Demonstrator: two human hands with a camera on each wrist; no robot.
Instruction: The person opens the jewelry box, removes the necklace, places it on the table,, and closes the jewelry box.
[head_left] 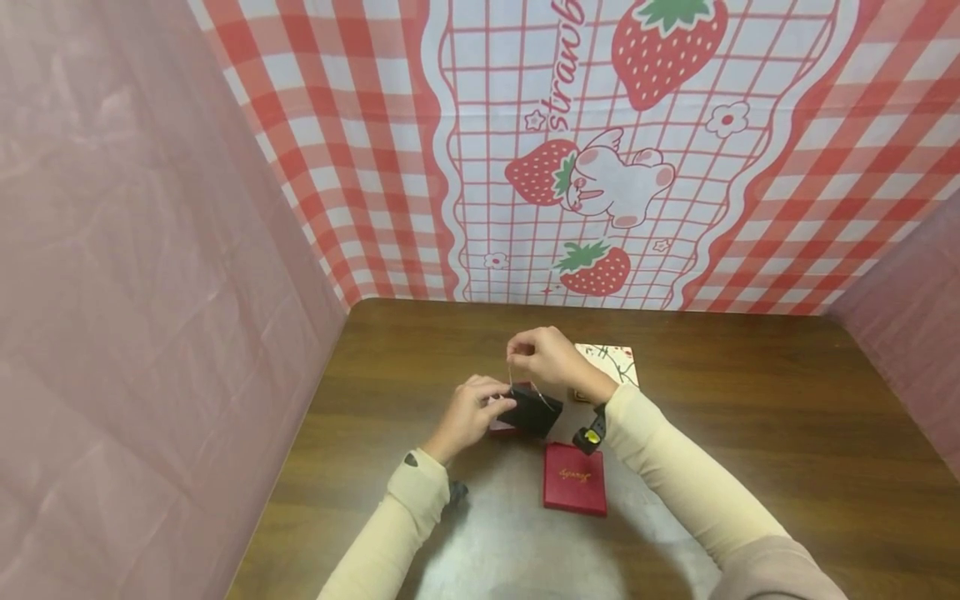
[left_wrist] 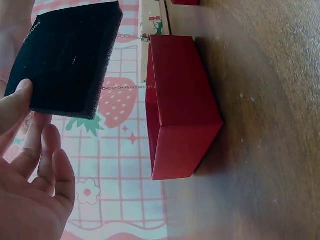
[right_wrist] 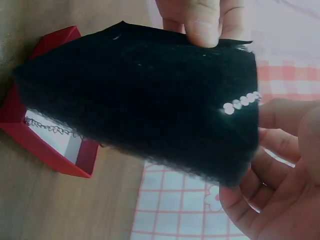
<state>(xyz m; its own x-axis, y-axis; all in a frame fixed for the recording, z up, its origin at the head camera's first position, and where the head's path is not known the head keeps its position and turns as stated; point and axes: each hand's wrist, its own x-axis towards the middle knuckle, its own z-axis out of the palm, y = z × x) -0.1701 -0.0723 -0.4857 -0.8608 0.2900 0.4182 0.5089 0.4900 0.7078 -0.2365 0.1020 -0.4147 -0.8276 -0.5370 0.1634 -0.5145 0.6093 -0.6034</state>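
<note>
My left hand (head_left: 468,414) pinches a black foam pad (head_left: 528,412) by its edge, thumb on the face in the left wrist view. Above the pad, the fingers of my right hand (head_left: 546,357) pinch a thin jewelry chain, which runs down to the pad. Several sparkling stones (right_wrist: 242,103) on the chain lie across the pad's face in the right wrist view. Two strands of the chain (left_wrist: 125,88) stretch from behind the pad toward an open red box (left_wrist: 185,100). That box stands beneath the pad, largely covered by it in the head view.
A red lid (head_left: 574,479) with gold lettering lies on the wooden table (head_left: 750,417), nearer to me. Behind my right wrist is a cream box (head_left: 611,362) with a floral print. A strawberry-patterned cloth (head_left: 480,192) hangs at the back; pink cloth (head_left: 150,292) borders the left.
</note>
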